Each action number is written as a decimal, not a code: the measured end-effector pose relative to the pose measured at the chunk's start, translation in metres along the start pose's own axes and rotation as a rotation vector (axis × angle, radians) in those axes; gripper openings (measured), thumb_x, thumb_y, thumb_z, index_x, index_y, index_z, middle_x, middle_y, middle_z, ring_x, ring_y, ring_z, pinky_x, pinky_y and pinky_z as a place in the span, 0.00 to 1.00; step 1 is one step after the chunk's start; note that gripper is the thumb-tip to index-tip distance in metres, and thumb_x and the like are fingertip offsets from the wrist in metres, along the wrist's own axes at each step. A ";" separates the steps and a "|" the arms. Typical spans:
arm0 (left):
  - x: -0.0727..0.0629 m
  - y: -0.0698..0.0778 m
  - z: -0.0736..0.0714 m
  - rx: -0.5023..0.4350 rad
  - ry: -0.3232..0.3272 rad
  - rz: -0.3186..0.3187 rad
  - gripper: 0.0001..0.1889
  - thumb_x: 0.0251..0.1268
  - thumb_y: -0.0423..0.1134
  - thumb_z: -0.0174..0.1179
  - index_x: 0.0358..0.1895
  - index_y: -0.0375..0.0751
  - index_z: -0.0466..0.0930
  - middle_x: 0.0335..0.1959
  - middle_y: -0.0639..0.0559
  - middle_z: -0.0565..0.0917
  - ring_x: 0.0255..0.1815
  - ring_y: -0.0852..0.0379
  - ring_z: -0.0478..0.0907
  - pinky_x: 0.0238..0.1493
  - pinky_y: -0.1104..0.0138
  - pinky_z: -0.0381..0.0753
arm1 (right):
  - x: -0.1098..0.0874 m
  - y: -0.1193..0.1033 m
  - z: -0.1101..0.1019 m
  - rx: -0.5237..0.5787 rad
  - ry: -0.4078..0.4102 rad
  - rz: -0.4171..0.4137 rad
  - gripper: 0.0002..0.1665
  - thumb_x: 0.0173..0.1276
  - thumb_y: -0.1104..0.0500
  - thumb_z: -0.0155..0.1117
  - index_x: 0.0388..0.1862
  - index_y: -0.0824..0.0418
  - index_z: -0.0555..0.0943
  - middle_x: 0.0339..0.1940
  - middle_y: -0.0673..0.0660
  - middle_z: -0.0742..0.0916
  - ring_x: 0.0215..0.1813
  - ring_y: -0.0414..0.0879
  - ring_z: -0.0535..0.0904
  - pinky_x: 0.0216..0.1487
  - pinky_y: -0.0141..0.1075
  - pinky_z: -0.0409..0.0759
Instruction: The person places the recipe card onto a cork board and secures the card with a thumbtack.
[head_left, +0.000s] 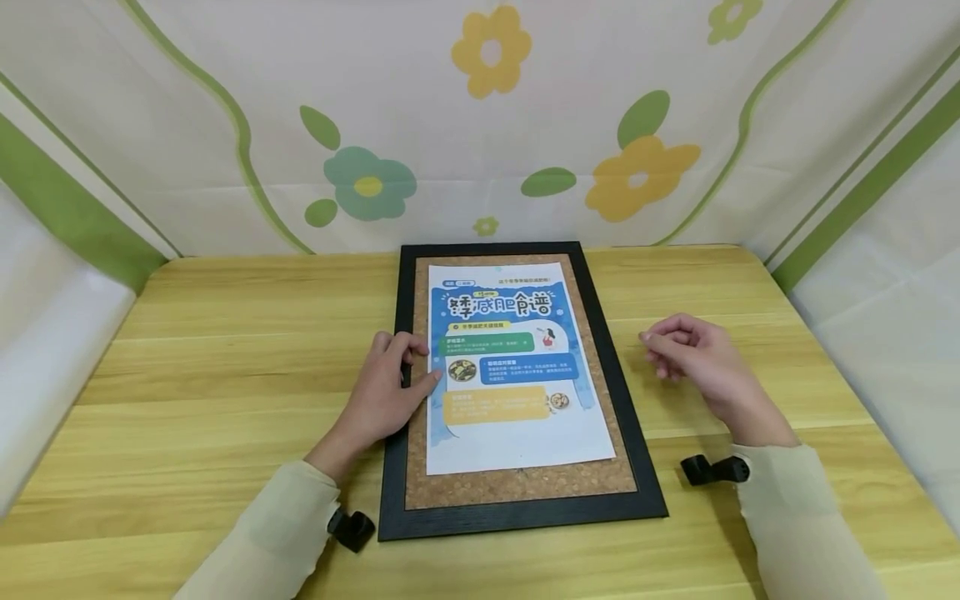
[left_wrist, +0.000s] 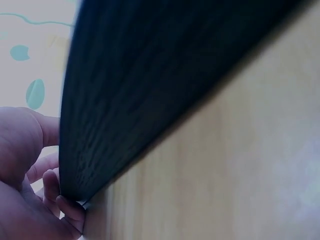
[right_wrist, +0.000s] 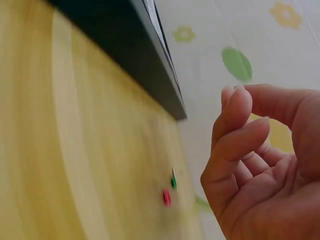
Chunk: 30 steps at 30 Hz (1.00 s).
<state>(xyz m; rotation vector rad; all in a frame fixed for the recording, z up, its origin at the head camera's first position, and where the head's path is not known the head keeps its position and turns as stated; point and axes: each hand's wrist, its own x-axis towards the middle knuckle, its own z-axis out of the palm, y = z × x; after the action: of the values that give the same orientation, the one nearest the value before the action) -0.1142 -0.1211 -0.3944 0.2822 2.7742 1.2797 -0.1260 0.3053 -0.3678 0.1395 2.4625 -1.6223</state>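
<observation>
A printed sheet (head_left: 517, 442) with blue, green and yellow panels lies on a cork board (head_left: 525, 490). A black frame (head_left: 525, 517) surrounds the cork. At the left side my left hand (head_left: 386, 387) rests over the frame, thumb and forefinger touching the sheet's left edge. In the left wrist view, fingertips (left_wrist: 72, 210) sit low beside the frame's outer edge. My right hand (head_left: 697, 358) hovers right of the frame, its thumb and forefinger tips together; nothing shows between them. A small greenish pin (head_left: 498, 269) appears at the sheet's top edge.
In the right wrist view, a small red piece (right_wrist: 167, 197) and a green piece (right_wrist: 173, 181) lie on the wooden table (right_wrist: 110, 165) right of the frame. A floral curtain (head_left: 450, 208) stands along the table's back edge. Each wrist bears a black camera (head_left: 351, 530).
</observation>
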 end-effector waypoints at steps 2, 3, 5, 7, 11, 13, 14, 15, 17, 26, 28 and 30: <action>0.000 0.001 0.000 -0.006 0.000 -0.001 0.13 0.77 0.37 0.66 0.57 0.37 0.77 0.50 0.41 0.70 0.47 0.48 0.66 0.44 0.60 0.65 | -0.002 0.005 -0.007 0.000 0.018 0.013 0.16 0.82 0.50 0.66 0.52 0.63 0.79 0.33 0.45 0.91 0.28 0.42 0.83 0.31 0.35 0.82; 0.000 0.001 0.000 -0.009 -0.001 -0.002 0.13 0.77 0.37 0.66 0.57 0.37 0.77 0.50 0.41 0.70 0.47 0.48 0.65 0.44 0.60 0.65 | -0.002 0.007 -0.011 -0.002 0.026 0.020 0.17 0.82 0.50 0.66 0.53 0.63 0.79 0.33 0.45 0.91 0.28 0.42 0.83 0.31 0.35 0.83; 0.000 0.001 0.000 -0.013 -0.002 -0.002 0.13 0.78 0.37 0.66 0.57 0.38 0.77 0.51 0.41 0.70 0.46 0.48 0.65 0.44 0.59 0.65 | -0.003 0.011 -0.016 0.000 0.032 0.032 0.16 0.82 0.50 0.66 0.53 0.62 0.79 0.34 0.45 0.91 0.29 0.41 0.84 0.32 0.35 0.83; 0.000 0.001 0.001 -0.015 -0.005 -0.005 0.13 0.78 0.36 0.65 0.58 0.37 0.77 0.51 0.41 0.69 0.46 0.48 0.65 0.44 0.59 0.65 | -0.003 0.014 -0.021 0.003 0.038 0.049 0.16 0.82 0.50 0.66 0.53 0.62 0.79 0.34 0.44 0.92 0.29 0.41 0.84 0.32 0.35 0.82; 0.000 0.001 0.001 -0.014 -0.015 -0.010 0.13 0.78 0.36 0.65 0.58 0.37 0.77 0.52 0.40 0.69 0.46 0.48 0.65 0.44 0.60 0.66 | -0.003 0.021 -0.027 0.001 0.041 0.074 0.14 0.82 0.50 0.65 0.53 0.60 0.80 0.34 0.43 0.91 0.30 0.40 0.84 0.32 0.34 0.82; 0.001 0.001 0.002 -0.011 -0.017 -0.015 0.14 0.78 0.37 0.65 0.59 0.37 0.76 0.52 0.40 0.69 0.47 0.48 0.65 0.45 0.60 0.66 | -0.003 0.022 -0.029 -0.012 0.044 0.080 0.15 0.82 0.49 0.65 0.54 0.60 0.80 0.34 0.42 0.91 0.30 0.41 0.84 0.32 0.34 0.82; 0.001 0.002 0.002 -0.009 -0.018 -0.017 0.14 0.78 0.37 0.65 0.59 0.37 0.76 0.52 0.40 0.69 0.47 0.48 0.65 0.45 0.60 0.66 | -0.003 0.023 -0.030 -0.020 0.044 0.080 0.16 0.82 0.49 0.65 0.54 0.60 0.80 0.34 0.42 0.91 0.30 0.41 0.84 0.32 0.35 0.82; 0.000 0.002 0.002 -0.009 -0.019 -0.021 0.14 0.78 0.37 0.65 0.59 0.37 0.76 0.53 0.40 0.69 0.46 0.47 0.65 0.45 0.59 0.66 | -0.002 0.024 -0.031 -0.029 0.046 0.083 0.17 0.82 0.48 0.65 0.54 0.60 0.80 0.34 0.42 0.91 0.31 0.41 0.85 0.32 0.35 0.82; 0.000 0.003 0.003 -0.008 -0.018 -0.029 0.14 0.78 0.37 0.65 0.59 0.37 0.76 0.52 0.41 0.69 0.45 0.48 0.65 0.45 0.60 0.66 | -0.002 0.026 -0.033 -0.052 0.054 0.089 0.19 0.82 0.47 0.66 0.55 0.62 0.79 0.33 0.41 0.91 0.31 0.40 0.85 0.33 0.35 0.82; 0.000 0.006 0.003 -0.001 -0.023 -0.071 0.15 0.79 0.36 0.64 0.61 0.37 0.75 0.54 0.41 0.68 0.42 0.49 0.66 0.45 0.60 0.67 | 0.003 0.036 -0.038 -0.103 0.076 0.120 0.21 0.83 0.48 0.64 0.58 0.64 0.78 0.31 0.38 0.90 0.30 0.38 0.83 0.30 0.34 0.81; 0.000 0.006 0.003 -0.004 -0.025 -0.077 0.15 0.79 0.36 0.63 0.62 0.37 0.75 0.54 0.41 0.68 0.42 0.48 0.66 0.46 0.60 0.68 | 0.003 0.036 -0.038 -0.135 0.074 0.120 0.23 0.83 0.47 0.64 0.60 0.65 0.79 0.32 0.38 0.90 0.30 0.38 0.83 0.30 0.34 0.81; 0.000 0.007 0.003 -0.007 -0.027 -0.078 0.15 0.80 0.36 0.63 0.62 0.36 0.75 0.54 0.40 0.67 0.42 0.48 0.66 0.46 0.59 0.68 | 0.004 0.034 -0.036 -0.174 0.073 0.119 0.26 0.82 0.46 0.64 0.61 0.67 0.79 0.31 0.39 0.90 0.29 0.38 0.82 0.29 0.35 0.80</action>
<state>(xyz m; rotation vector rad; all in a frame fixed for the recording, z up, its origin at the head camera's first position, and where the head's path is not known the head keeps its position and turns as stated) -0.1126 -0.1147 -0.3912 0.1878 2.7296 1.2577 -0.1274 0.3522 -0.3855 0.3191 2.5814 -1.3717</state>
